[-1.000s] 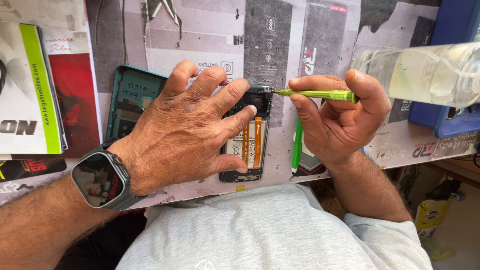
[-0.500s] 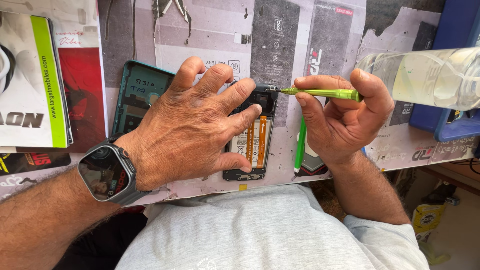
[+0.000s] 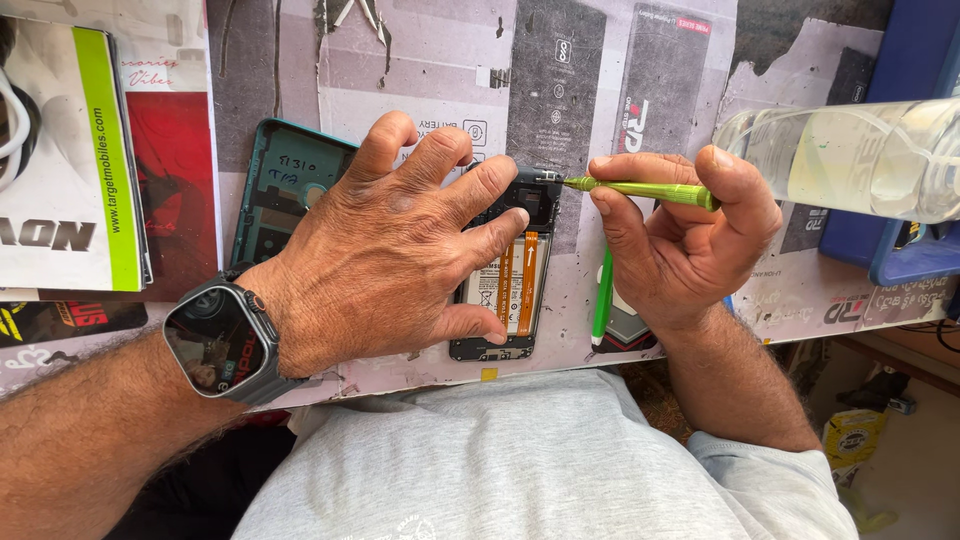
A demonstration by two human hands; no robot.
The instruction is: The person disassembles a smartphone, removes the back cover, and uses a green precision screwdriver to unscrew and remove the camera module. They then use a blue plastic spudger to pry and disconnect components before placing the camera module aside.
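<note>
An opened phone (image 3: 512, 275) lies on the paper-covered bench, its orange ribbon cables showing. My left hand (image 3: 385, 250) lies flat over its left half with fingers spread, pinning it down; a dark smartwatch (image 3: 215, 342) sits on that wrist. My right hand (image 3: 690, 240) grips a thin green screwdriver (image 3: 640, 189) held level, its metal tip touching the phone's top right corner. The phone's teal back cover (image 3: 285, 180) lies just left of it, partly under my left hand.
A second green tool (image 3: 602, 300) lies under my right hand. A clear plastic bottle (image 3: 850, 155) lies on its side at the right over a blue tray (image 3: 905, 260). Printed boxes (image 3: 70, 160) sit at the far left. The bench edge runs beneath my hands.
Both hands keep the same hold. The view has drifted slightly; the screwdriver tip stays at the phone's top right corner.
</note>
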